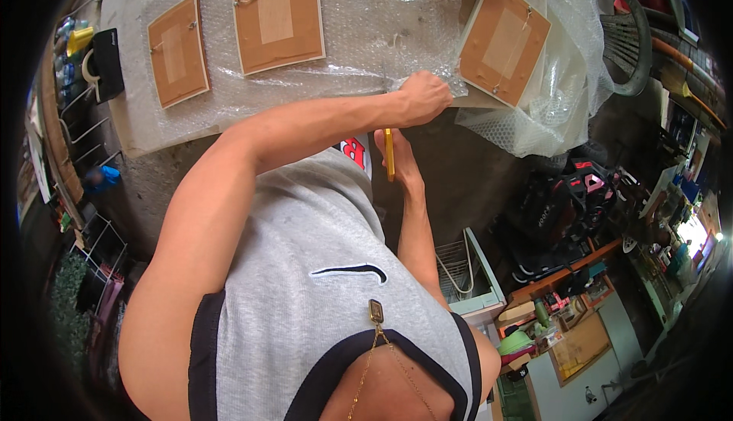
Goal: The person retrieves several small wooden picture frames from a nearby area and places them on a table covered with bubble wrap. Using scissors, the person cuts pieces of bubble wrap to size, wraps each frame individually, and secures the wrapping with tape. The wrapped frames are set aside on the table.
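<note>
Plainly, the left hand (424,97) is closed tight, pinching the bubble wrap (366,32) at the near edge of the table (137,142). The right hand (398,158) sits just below that edge, curled around a slim yellow tool (389,154), probably a cutter, though its tip cannot be made out.

Three picture frames lie face down on the wrap: one (178,51) toward the table's left end, one (278,15) mid-table, and one (504,41) by the right edge, just beside the pinching hand.

The risk, as I judge it, is that the tool slips on the slick plastic toward the gripping fingers, or that a hard tug drags the right-hand frame off the edge, where loose wrap already spills over. Free room lies along the near edge left of the hands; to the right, a plastic chair (628,39) and stacked clutter crowd in.
</note>
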Motion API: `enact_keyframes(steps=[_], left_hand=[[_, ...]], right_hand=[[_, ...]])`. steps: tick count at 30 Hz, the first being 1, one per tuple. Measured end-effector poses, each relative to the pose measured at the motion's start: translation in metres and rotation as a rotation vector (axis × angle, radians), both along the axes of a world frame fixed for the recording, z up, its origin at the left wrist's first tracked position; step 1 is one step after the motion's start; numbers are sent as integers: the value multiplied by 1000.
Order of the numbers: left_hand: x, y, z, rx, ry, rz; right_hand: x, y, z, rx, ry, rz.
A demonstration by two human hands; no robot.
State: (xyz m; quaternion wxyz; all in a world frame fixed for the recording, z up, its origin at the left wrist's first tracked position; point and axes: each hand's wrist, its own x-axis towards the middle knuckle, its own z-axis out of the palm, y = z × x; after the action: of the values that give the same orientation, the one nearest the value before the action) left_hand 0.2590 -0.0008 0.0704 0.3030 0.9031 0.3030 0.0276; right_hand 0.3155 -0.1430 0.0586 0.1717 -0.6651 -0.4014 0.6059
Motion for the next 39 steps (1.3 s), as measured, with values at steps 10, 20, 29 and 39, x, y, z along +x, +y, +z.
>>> enact_keyframes(steps=[10,20,29,39], left_hand=[[-5,6,7,-88,-79,43],[-9,8,12,-100,-82,78],[-9,14,20,-123,-83,125],[-9,19,33,-148,-111,174]], right_hand=[[3,13,3,-186,5,-20],[9,21,-13,-239,85,-97],[10,30,-23,-59,256,-148],[10,31,-35,76,149,-15]])
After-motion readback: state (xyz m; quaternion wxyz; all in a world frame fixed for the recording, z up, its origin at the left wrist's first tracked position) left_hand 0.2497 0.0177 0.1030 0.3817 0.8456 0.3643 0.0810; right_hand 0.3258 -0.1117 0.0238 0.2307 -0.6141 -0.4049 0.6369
